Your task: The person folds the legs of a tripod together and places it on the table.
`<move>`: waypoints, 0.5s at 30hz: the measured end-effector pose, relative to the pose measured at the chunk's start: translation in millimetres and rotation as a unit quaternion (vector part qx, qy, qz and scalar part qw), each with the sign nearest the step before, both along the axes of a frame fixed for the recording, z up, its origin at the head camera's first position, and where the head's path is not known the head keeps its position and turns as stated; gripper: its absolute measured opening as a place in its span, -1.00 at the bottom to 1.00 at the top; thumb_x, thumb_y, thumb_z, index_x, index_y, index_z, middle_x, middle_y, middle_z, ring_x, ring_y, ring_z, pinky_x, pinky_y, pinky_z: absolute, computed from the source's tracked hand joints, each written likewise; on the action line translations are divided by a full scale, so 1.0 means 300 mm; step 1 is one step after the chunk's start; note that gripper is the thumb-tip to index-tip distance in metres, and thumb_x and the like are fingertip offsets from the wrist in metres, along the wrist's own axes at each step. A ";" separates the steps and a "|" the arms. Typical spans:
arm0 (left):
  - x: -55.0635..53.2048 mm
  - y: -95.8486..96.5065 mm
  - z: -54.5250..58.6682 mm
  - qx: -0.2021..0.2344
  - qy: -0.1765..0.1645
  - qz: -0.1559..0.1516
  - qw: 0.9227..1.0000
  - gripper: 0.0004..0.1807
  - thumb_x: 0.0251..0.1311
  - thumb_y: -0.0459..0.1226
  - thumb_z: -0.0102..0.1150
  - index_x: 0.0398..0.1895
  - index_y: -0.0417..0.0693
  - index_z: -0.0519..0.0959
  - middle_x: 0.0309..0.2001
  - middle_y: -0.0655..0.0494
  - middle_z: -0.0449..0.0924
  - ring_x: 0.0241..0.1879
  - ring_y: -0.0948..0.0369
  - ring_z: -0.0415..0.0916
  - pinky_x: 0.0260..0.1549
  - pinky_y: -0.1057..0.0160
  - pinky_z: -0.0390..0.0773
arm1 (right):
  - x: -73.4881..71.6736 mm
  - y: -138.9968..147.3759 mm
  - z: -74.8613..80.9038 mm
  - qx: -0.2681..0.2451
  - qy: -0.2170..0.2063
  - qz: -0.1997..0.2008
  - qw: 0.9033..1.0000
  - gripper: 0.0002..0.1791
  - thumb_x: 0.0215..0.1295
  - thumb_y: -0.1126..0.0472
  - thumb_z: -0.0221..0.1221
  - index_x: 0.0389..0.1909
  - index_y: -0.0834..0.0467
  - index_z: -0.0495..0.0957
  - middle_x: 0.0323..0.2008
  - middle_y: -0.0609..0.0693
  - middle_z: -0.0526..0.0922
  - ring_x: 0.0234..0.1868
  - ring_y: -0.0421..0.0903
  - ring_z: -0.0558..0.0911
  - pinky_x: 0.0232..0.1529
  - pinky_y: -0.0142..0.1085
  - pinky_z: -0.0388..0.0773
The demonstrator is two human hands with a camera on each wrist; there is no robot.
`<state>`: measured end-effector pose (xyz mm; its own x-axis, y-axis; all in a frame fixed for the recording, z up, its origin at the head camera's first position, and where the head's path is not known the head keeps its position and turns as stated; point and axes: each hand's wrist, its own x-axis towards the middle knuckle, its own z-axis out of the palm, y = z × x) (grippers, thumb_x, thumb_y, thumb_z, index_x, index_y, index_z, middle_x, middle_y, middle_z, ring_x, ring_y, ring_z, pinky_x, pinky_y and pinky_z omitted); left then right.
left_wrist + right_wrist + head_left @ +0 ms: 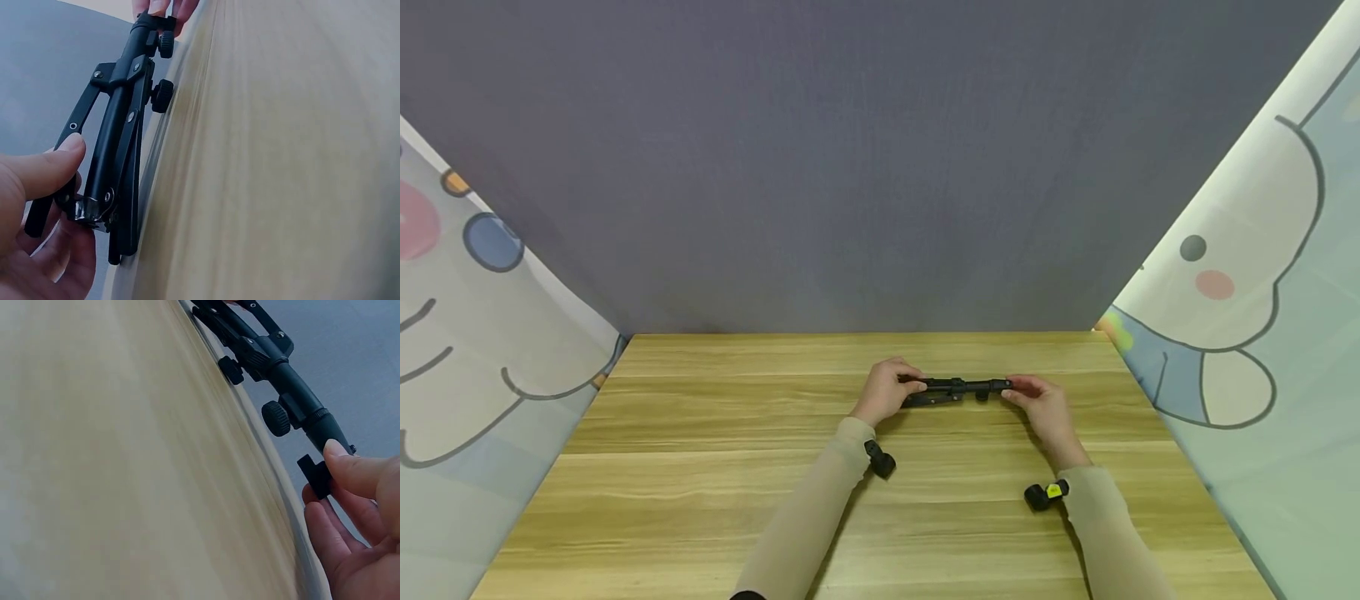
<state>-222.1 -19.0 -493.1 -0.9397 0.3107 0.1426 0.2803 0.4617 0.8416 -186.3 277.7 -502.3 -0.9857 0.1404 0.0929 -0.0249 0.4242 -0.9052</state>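
Observation:
A small black tripod (973, 387) lies lengthwise between my two hands, low over the wooden table. My left hand (887, 390) grips its leg end; in the left wrist view the thumb (53, 165) presses one leg that stands out from the centre tube (111, 140). The other legs (128, 187) lie close along the tube. My right hand (1041, 410) pinches the opposite end between thumb (353, 465) and fingers, beside a small black tab (315, 477). Two ridged knobs stick out from the tripod's side, one knob (275, 418) nearer my right hand.
The wooden table (715, 467) spreads out in front of me. A dark grey panel (865, 167) rises at its back edge. Cartoon-printed cloths (1232, 375) hang on both sides. A small black camera sits on each wrist.

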 end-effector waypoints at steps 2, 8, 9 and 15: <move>0.000 -0.003 0.000 0.015 -0.009 0.002 1.000 -0.85 0.22 -0.20 0.37 -0.15 0.11 0.77 -0.18 0.29 0.61 -0.15 0.25 0.55 -0.12 0.20 0.59 | -0.003 -0.002 0.000 -0.008 -0.001 0.004 1.000 -0.66 0.23 0.29 0.38 0.01 0.32 0.65 -0.06 0.22 0.68 -0.21 -0.30 0.61 -0.24 -0.51 0.55; -0.002 -0.005 -0.003 0.028 -0.017 0.004 0.999 -0.87 0.22 -0.19 0.38 -0.17 0.17 0.76 -0.11 0.30 0.63 -0.06 0.21 0.55 -0.02 0.15 0.57 | -0.005 0.000 0.004 -0.026 -0.013 0.020 0.999 -0.61 0.25 0.28 0.37 0.06 0.34 0.62 -0.01 0.27 0.64 -0.20 -0.34 0.61 -0.21 -0.50 0.57; -0.002 -0.004 -0.003 0.028 -0.019 0.005 0.999 -0.87 0.22 -0.19 0.38 -0.17 0.17 0.76 -0.12 0.31 0.63 -0.07 0.22 0.55 -0.03 0.16 0.57 | -0.004 0.000 0.006 -0.030 -0.014 0.022 0.999 -0.60 0.25 0.27 0.37 0.07 0.34 0.62 0.00 0.27 0.64 -0.19 -0.34 0.61 -0.20 -0.50 0.57; -0.002 -0.014 0.007 0.043 -0.035 -0.009 0.998 -0.78 0.26 -0.20 0.35 -0.05 0.04 0.73 -0.10 0.27 0.63 -0.12 0.23 0.56 -0.22 0.22 0.62 | 0.009 0.004 0.022 -0.089 -0.015 0.041 0.995 -0.54 0.25 0.30 0.37 0.14 0.39 0.56 0.05 0.24 0.61 -0.13 -0.29 0.61 -0.14 -0.46 0.59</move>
